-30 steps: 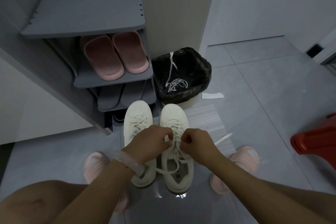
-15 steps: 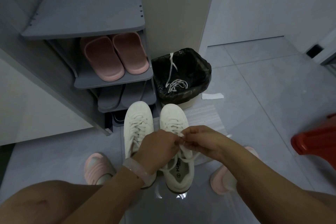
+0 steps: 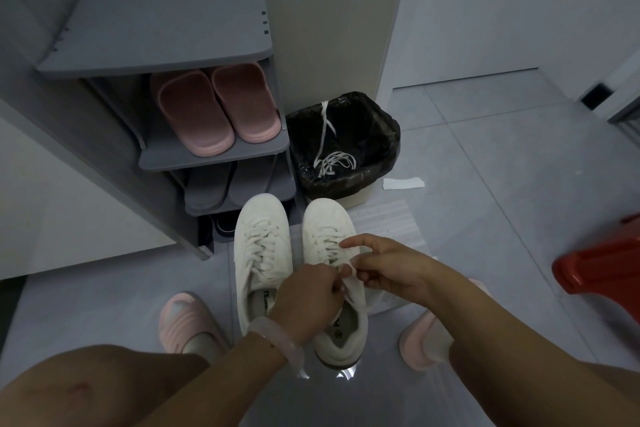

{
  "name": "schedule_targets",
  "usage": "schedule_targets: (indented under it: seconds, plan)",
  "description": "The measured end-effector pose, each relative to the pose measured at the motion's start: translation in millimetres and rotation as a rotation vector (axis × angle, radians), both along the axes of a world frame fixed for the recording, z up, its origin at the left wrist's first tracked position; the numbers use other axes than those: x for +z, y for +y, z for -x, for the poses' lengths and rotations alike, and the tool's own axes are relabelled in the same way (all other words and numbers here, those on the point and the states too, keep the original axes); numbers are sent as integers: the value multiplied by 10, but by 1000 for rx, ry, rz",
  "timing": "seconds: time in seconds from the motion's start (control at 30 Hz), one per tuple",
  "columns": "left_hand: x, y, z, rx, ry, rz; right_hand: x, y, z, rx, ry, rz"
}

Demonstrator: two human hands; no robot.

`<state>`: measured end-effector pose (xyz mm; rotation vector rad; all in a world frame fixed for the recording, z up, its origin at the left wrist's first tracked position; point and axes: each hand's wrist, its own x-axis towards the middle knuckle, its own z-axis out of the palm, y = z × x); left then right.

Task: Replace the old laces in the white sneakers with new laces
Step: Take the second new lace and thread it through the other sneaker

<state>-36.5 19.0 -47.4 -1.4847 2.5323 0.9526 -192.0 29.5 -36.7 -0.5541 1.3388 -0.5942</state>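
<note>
A: Head view. Where was the lace [image 3: 347, 270] found?

B: Over the right sneaker [image 3: 337, 282], pinched between left hand [image 3: 309, 302] and right hand [image 3: 388, 270], both closed on it.

A: Axis?

B: Sneaker lay lengthwise, toe away; the knot sat between the hands, equally near. Old laces [image 3: 330, 158] were noted in the bin [image 3: 377, 163].

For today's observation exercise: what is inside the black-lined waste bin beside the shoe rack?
A tangle of white laces lies inside the black-lined waste bin, one strand trailing up to the far rim. Anything under them is hidden by the dark liner.
</note>
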Motion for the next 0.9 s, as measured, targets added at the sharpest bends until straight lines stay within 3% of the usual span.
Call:
schedule_targets:
  seconds: [0.1, 0.2, 0.23, 0.4, 0.53, 0.63, 0.77, 0.9]
  plan:
    - [12, -33, -19, 4, 49, -61, 19, -6, 24, 29, 123, 35]
    - [41, -88, -33, 11, 103, -172, 5, 3, 40, 227, 576, 290]
    - [43, -106, -35, 16, 117, -201, 1, -3, 47, 272, 628, 403]
    - [131, -174, -30, -5, 108, -269, -96, 6, 33, 658, 601, 634]
    - [362, -305, -73, -78, 113, -440, -198, 33, 25, 701, 670, 652]
    - [481, -330, -99, -114, 124, -451, -146, 42, -2, 688, 680, 667]
    - [540, -375, -69, 142, 453, -365, 4, 97, -110, 612, 518, 702]
    - [708, -365, -7, 144, 783, -397, 249, 133, -264, 277, 59, 511]
